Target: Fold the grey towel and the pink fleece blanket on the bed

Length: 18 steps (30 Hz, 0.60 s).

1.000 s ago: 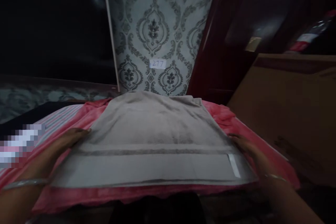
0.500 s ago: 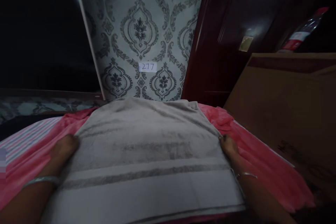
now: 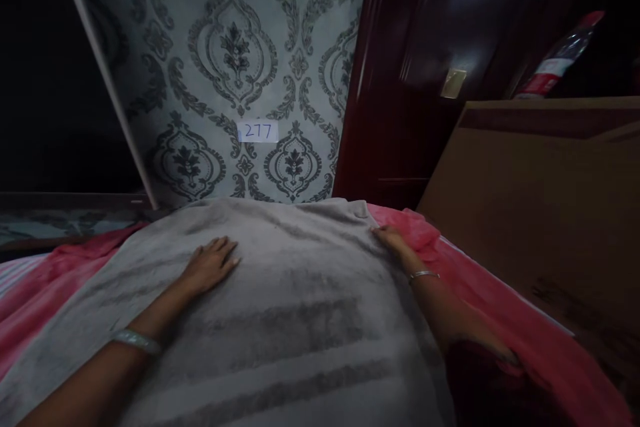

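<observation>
Grey towel (image 3: 280,307) spread flat over pink blanket (image 3: 500,320). Left hand (image 3: 210,263) open, palm down on towel's middle. Right hand (image 3: 393,240) at towel's far right edge, fingers extended, grip unclear. Beyond: patterned wallpaper (image 3: 225,60), label "277" (image 3: 258,131).

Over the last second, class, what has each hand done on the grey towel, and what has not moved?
The left hand has left the towel's side edge and now lies flat on top, further up. The right hand has slid along the right edge toward the far corner. The towel itself still lies spread on the pink blanket, and the 277 label remains on the wall.
</observation>
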Each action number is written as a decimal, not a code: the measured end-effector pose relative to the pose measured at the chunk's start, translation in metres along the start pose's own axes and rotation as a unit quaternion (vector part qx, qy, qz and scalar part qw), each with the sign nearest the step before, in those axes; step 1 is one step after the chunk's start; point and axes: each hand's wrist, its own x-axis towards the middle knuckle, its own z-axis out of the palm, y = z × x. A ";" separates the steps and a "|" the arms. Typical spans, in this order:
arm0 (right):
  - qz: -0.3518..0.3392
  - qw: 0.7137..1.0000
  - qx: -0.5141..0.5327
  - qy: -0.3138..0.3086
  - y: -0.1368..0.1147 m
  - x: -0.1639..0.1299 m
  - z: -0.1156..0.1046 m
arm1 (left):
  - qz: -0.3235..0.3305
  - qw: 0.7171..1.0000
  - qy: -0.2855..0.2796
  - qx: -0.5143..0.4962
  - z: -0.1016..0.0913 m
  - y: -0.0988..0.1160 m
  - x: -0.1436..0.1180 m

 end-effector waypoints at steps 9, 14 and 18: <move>-0.036 0.995 0.015 0.093 0.010 0.037 0.032 | -0.016 0.998 0.026 0.050 0.034 0.009 0.045; -0.025 0.991 -0.054 0.117 0.033 0.032 0.035 | -0.048 0.995 0.046 0.078 0.043 0.007 0.045; -0.116 0.971 -0.158 0.138 0.017 0.014 0.041 | -0.082 0.991 0.043 0.097 0.041 0.011 0.038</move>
